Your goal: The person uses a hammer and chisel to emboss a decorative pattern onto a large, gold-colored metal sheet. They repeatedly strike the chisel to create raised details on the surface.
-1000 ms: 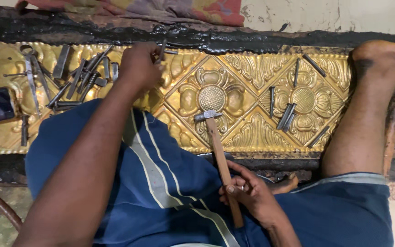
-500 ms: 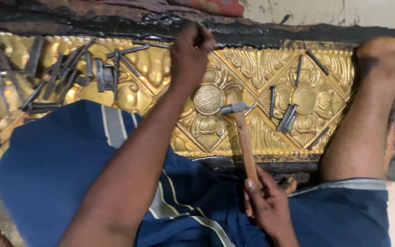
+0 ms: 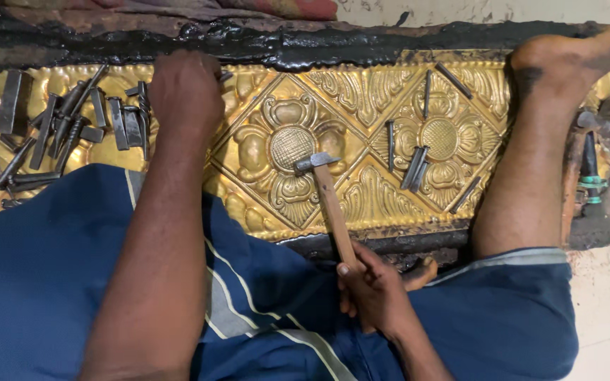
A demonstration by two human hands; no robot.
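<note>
My left hand (image 3: 185, 92) rests knuckles-up on the gold embossed metal sheet (image 3: 361, 99), beside a pile of steel punches (image 3: 72, 134). Its fingers are curled, and a short dark punch tip (image 3: 226, 75) sticks out past them. My right hand (image 3: 372, 289) grips the wooden handle of a small hammer low down. The hammer's steel head (image 3: 315, 162) lies over the round flower medallion (image 3: 291, 144) at the sheet's middle.
A black pitch bed (image 3: 319, 42) borders the sheet. More punches (image 3: 414, 166) lie on the right flower. My bare right leg (image 3: 531, 162) crosses the sheet, its foot at the top right. Blue striped cloth (image 3: 262, 310) covers my lap. Tools (image 3: 591, 176) lie at the right edge.
My left hand swung right to the sheet's top edge, then came back left next to the punch pile. The hammer head shifted from below the medallion to its right side.
</note>
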